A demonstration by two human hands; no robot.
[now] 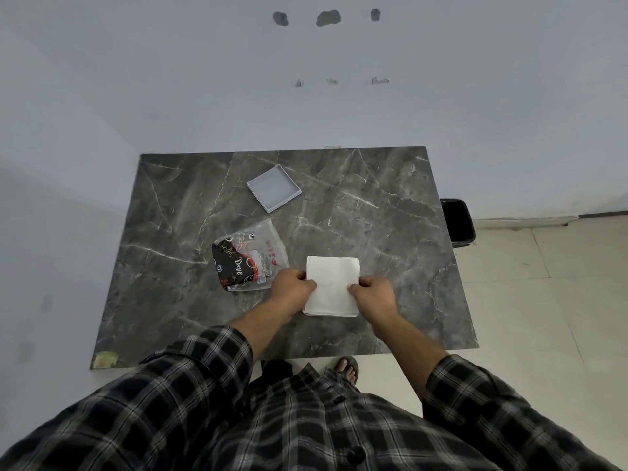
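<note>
A stack of white paper napkins (332, 285) lies flat on the near half of a dark marble table (390, 232), a little right of the middle and close to the front edge. The stack is roughly square, and its layered edges show along the near side and at the far right corner.

The left hand (293, 287) holds the stack at its left edge, about halfway along, with the fingers curled in and pinching the paper. The right hand (373, 293) does the same at the right edge, its fingers bent over the side of the stack and gripping it. Both forearms reach out from rolled-up sleeves of a dark checked shirt (306, 423).

Just to the left of the stack, touching or nearly touching the left hand, lies an opened plastic wrapper (248, 256), partly clear and partly black and red with white lettering. Farther back, well apart from the stack, a shallow square white tray (274, 188) sits at an angle on the table.

Beyond the right edge of the table, a black bin (458, 223) stands on the pale tiled floor (543, 300) against the wall. A sandalled foot (347, 368) shows below the table's front edge.
</note>
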